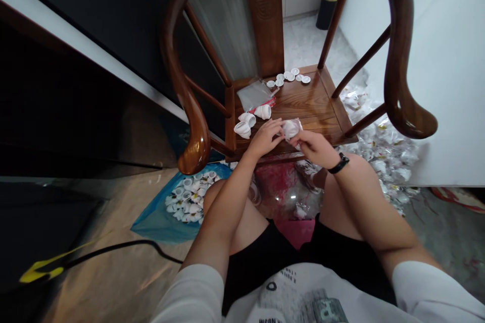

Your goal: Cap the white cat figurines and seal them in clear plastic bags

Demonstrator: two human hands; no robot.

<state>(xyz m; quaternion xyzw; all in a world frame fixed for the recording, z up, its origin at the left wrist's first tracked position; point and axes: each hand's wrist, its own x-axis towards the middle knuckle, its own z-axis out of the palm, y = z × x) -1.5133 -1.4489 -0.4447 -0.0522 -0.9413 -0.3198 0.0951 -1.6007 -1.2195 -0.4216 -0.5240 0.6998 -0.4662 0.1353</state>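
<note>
Between my hands, over the front of a wooden chair seat (318, 106), is a small clear plastic bag (296, 123) with a white piece inside. My left hand (268, 137) has its fingers curled at the bag's left side. My right hand (311, 146), with a black band on the wrist, pinches the bag's lower right edge. Several white hollow cups (243, 129) lie on the seat left of my left hand. Behind them rests a stack of flat clear bags (254, 95) with a red strip. Small round white caps (289, 76) are grouped near the backrest.
A blue bag (151, 219) full of white pieces lies open on the floor at left. Many wrapped pieces (390, 151) are heaped right of the chair. Curved armrests (411, 111) flank the seat. A black cable (125, 245) crosses the floor; a bin (328, 7) stands behind.
</note>
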